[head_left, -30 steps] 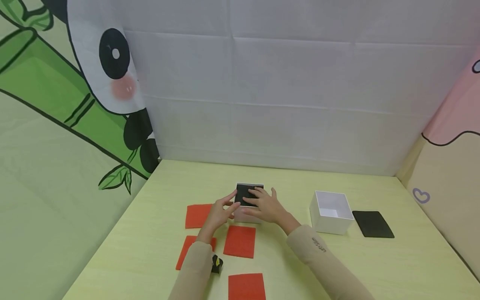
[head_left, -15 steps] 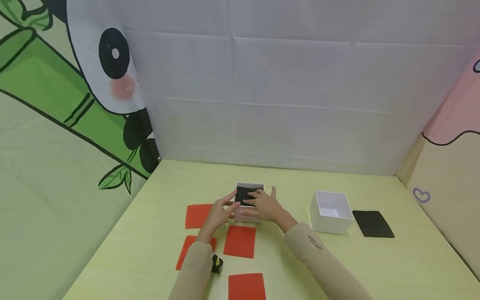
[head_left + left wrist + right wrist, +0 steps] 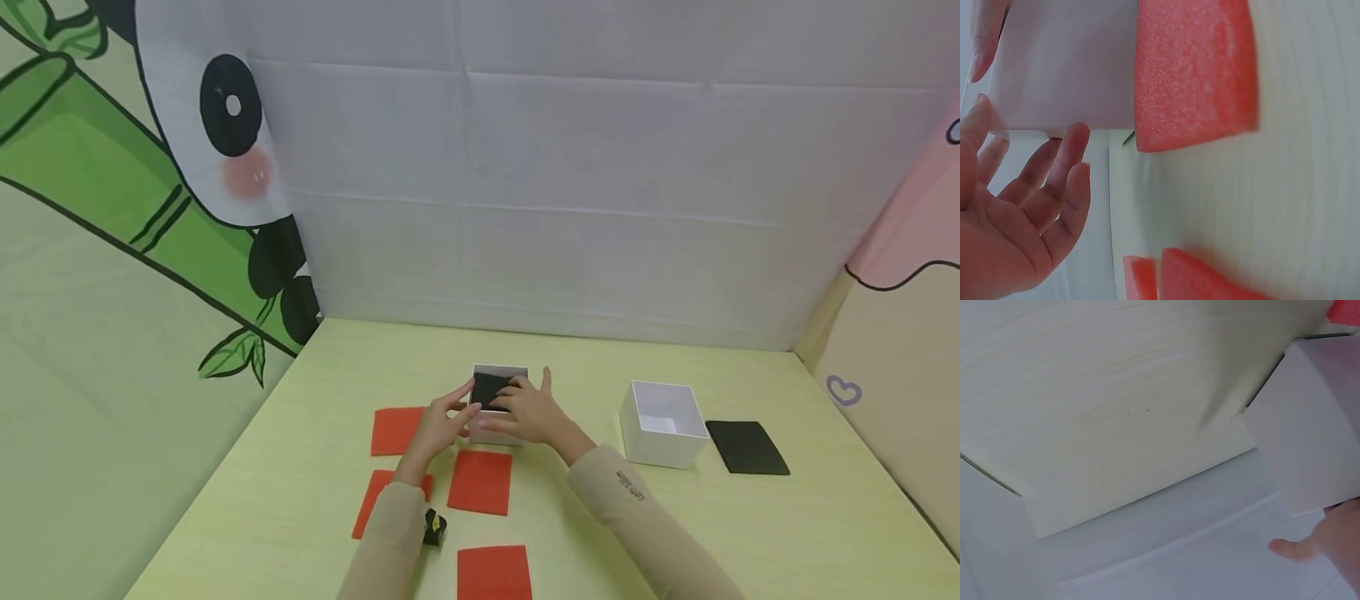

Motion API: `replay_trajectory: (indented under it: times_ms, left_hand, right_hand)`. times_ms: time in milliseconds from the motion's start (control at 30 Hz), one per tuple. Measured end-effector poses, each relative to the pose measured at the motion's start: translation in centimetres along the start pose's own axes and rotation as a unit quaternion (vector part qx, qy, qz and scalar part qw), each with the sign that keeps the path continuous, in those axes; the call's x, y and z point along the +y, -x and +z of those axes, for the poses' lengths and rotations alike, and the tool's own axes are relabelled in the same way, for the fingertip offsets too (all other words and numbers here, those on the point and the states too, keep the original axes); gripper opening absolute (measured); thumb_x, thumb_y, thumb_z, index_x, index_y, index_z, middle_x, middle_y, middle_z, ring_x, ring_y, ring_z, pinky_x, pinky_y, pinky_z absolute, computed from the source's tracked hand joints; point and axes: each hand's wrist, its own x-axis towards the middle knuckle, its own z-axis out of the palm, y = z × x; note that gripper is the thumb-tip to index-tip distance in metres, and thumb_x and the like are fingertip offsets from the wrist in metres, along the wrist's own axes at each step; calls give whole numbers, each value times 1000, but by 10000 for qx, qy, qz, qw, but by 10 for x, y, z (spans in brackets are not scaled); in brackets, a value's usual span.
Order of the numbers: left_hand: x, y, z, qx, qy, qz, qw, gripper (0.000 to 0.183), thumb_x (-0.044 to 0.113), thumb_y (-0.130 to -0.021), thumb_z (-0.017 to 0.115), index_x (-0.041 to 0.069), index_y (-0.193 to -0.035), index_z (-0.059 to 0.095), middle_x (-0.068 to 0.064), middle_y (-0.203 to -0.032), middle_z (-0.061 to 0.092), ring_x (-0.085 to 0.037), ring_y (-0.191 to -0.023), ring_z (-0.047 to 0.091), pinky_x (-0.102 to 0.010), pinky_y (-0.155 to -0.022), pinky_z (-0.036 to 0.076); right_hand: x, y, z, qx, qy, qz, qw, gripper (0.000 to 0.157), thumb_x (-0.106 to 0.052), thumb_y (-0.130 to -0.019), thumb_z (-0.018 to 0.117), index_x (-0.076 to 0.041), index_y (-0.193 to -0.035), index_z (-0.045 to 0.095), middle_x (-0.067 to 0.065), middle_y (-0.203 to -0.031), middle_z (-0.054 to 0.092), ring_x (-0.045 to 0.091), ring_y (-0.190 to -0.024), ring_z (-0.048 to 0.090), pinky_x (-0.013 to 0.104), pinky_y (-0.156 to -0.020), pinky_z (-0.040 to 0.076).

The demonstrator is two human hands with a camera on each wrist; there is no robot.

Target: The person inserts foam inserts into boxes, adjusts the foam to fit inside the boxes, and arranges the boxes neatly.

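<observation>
A white box [image 3: 496, 428] stands at the middle of the table with a black square sheet [image 3: 490, 385] inside its opening. My left hand [image 3: 440, 423] lies along the box's left side, thumb at the front rim. In the left wrist view, the left hand [image 3: 1029, 219] has loosely bent, spread fingers, their tips at the wall of the box [image 3: 1066, 69]. My right hand [image 3: 531, 412] reaches over the right rim, fingertips on the black sheet, partly covering it. From the right wrist view, one finger of the right hand [image 3: 1338, 540] sticks out beyond the box [image 3: 1297, 437].
A second white box [image 3: 663, 446] stands open-topped at the right, beside another black sheet [image 3: 747, 447]. Several red squares lie nearer, among them one red square [image 3: 480, 482] before the box and a front red square [image 3: 494, 573]. A small black-and-yellow object [image 3: 434, 527] sits by the left sleeve.
The black sheet has sunk lower into the box, showing more of the back inner wall. My right hand has shifted slightly left and its fingers reach deeper in. The left hand stays put.
</observation>
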Motion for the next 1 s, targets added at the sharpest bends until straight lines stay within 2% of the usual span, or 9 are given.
replay_trajectory:
  times_ms: [200,367,667,1000]
  left_hand:
    - [1,-1,0,18,-37,36,10000,54,35,-86,58,25,-136,40,-17,-107,58,-25,-62,63,-27,-47,38]
    - [2,0,0,3,-86,-40,10000,55,36,-86,57,26,-137,39,-17,-110,56,-24,-64,63,-27,-47,38]
    - [3,-2,2,46,32,-2,10000,54,34,-86,58,25,-136,40,-18,-109,57,-25,-63,63,-28,-48,39]
    - [6,-5,7,107,17,-127,9999,54,34,-85,59,27,-136,40,-17,-109,57,-25,-63,63,-27,-48,40]
  right_hand:
    - [-1,-1,-3,-32,14,-2,10000,55,-60,-83,43,-17,-108,67,-2,-107,62,21,-106,43,69,-89,7]
    - [0,1,0,20,45,24,10000,58,-61,-83,41,-17,-114,64,0,-116,58,23,-112,41,69,-90,7]
    - [7,9,-4,669,-496,-34,9965,53,-53,-82,53,-16,-118,61,5,-123,53,24,-117,38,67,-91,9]
    - [15,23,-17,1011,-1002,-78,9898,53,-46,-81,59,-10,-120,58,9,-125,51,28,-117,37,63,-94,14]
